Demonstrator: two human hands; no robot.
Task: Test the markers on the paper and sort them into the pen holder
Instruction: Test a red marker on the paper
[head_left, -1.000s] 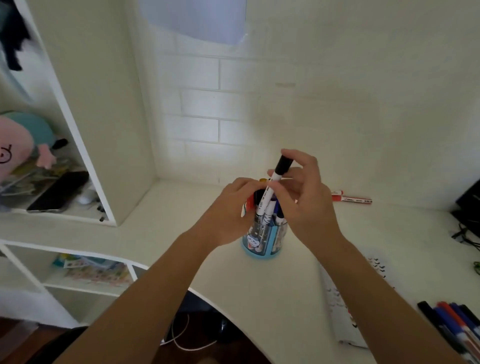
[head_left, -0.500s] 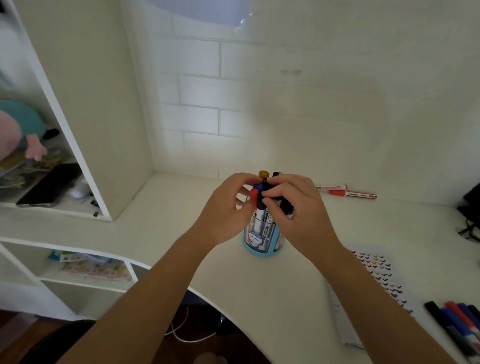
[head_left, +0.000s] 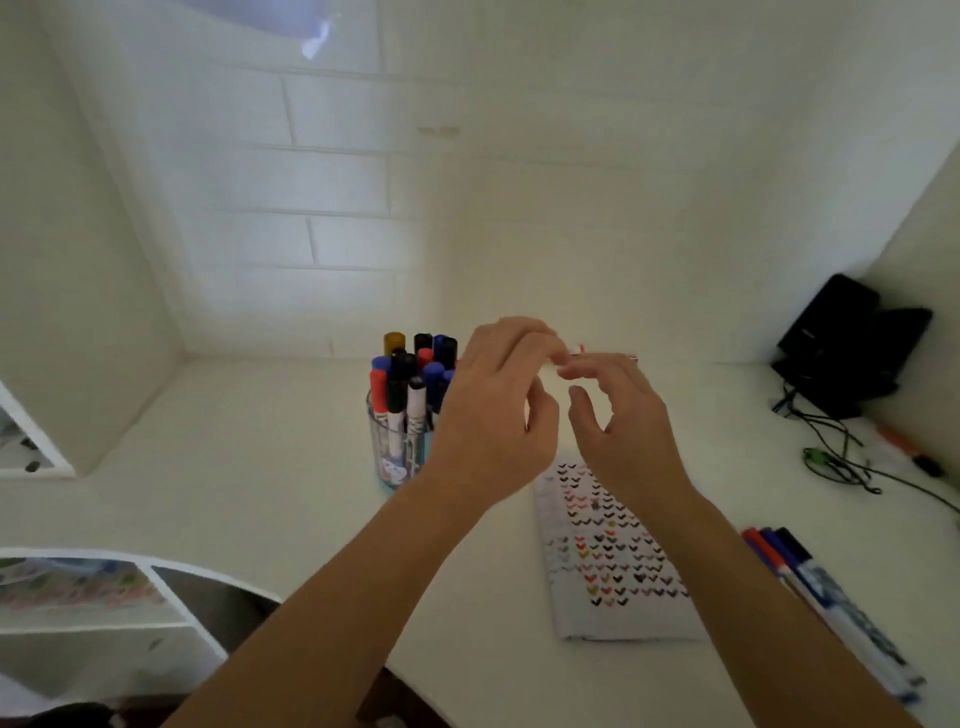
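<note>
A clear blue pen holder (head_left: 396, 457) stands on the white desk, packed with several markers (head_left: 410, 374) with black, blue, red and brown caps. My left hand (head_left: 493, 415) hovers just right of the holder, fingers loosely curled, holding nothing. My right hand (head_left: 618, 421) hangs beside it, fingers relaxed and empty. Under my right wrist lies the test paper (head_left: 608, 551), covered in rows of small coloured marks. Several more markers (head_left: 810, 582) lie at the desk's right edge. Behind my hands, a red-and-white marker (head_left: 613, 356) lies near the wall, mostly hidden.
A black device (head_left: 847, 348) with trailing cables (head_left: 841, 462) sits in the back right corner, with an orange-capped pen (head_left: 906, 449) near it. A white shelf unit (head_left: 36, 447) stands at the left, and the desk's curved front edge (head_left: 249, 587) runs below.
The black-capped marker my right hand held went down into the holder. Both hands have let go and moved right, away from the holder. The camera has turned right.
</note>
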